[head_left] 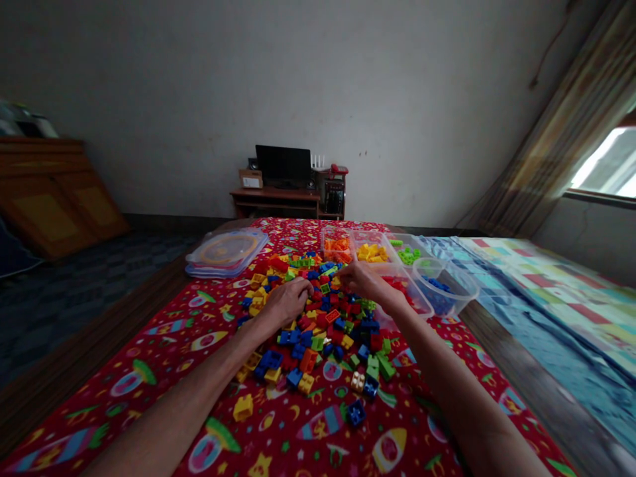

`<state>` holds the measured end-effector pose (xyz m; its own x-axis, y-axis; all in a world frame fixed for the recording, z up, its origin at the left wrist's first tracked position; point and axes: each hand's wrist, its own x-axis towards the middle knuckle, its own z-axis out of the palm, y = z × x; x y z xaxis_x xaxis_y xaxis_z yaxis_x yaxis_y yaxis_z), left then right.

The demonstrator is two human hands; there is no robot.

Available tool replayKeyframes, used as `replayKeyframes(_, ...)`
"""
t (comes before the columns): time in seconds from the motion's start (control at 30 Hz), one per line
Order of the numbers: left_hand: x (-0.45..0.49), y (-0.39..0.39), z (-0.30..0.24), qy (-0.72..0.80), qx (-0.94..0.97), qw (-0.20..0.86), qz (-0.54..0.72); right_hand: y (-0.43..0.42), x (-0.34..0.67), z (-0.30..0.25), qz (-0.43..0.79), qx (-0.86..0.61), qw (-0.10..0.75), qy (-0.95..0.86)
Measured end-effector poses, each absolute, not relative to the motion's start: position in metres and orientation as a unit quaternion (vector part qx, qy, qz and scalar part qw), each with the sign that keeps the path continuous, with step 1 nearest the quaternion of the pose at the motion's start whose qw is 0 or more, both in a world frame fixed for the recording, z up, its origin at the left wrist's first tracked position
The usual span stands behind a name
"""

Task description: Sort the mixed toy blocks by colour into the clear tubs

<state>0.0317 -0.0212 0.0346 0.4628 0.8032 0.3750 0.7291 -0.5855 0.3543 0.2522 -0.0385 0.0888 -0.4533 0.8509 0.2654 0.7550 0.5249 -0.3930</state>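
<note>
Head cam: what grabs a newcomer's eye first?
The loud heap of multicoloured plastic building bricks in the middle of the red rocket-print bedsheet, with the bare left hand and right hand reaching into it. Just beyond, a row of clear plastic tubs holds orange, yellow and lime-green bricks, and a clear round tub at far right holds blue ones.

The one view came from a camera worn on the person's head, looking forward and steeply down from above and behind the hands. The left hand [285,303] and right hand [365,281] appeared just below the frame's middle, with the forearms running in from the bottom corners. The red printed cloth [308,424] lay closest to the lens, filling the lower half, while the view carried across the room to a far wall [397,99] and a window [603,162] at the right edge.
</note>
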Motion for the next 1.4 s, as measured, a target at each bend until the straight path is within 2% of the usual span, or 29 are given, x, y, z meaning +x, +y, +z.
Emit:
replayKeyframes(0.2, 0.031, -0.023, 0.037, 0.449, 0.854, 0.075, 0.252, -0.019, 0.282, 0.110, 0.087, -0.609, 0.229, -0.755)
replayKeyframes(0.37, 0.023, -0.016, 0.046, 0.388, 0.882, 0.122, 0.238, 0.012, 0.310, 0.122, -0.015, -0.707, 0.268, -0.654)
replayKeyframes(0.5, 0.008, -0.008, 0.060, 0.389, 0.867, 0.119, 0.288, 0.002, 0.292, 0.112, -0.024, -0.632, 0.276, -0.724)
replayKeyframes(0.6, -0.009, 0.005, 0.063, 0.420, 0.842, 0.069, 0.330, -0.019, 0.262, 0.100, 0.037, -0.546, 0.257, -0.797)
replayKeyframes(0.73, -0.028, 0.021, 0.048, 0.463, 0.825, 0.026, 0.322, -0.040, 0.232, 0.087, 0.023, -0.498, 0.208, -0.841)
replayKeyframes(0.9, -0.026, 0.022, 0.028, 0.443, 0.855, 0.074, 0.258, -0.049, 0.216, 0.069, -0.014, -0.460, 0.165, -0.872)
replayKeyframes(1.1, -0.010, 0.012, 0.037, 0.386, 0.880, 0.091, 0.260, -0.053, 0.211, 0.062, -0.027, -0.437, 0.101, -0.893)
replayKeyframes(1.23, -0.001, 0.001, 0.052, 0.349, 0.884, 0.133, 0.282, -0.058, 0.216, 0.076, 0.000, -0.445, 0.115, -0.888)
replayKeyframes(1.4, 0.012, -0.015, 0.065, 0.356, 0.854, 0.185, 0.331, -0.065, 0.220, 0.090, -0.018, -0.523, 0.131, -0.842)
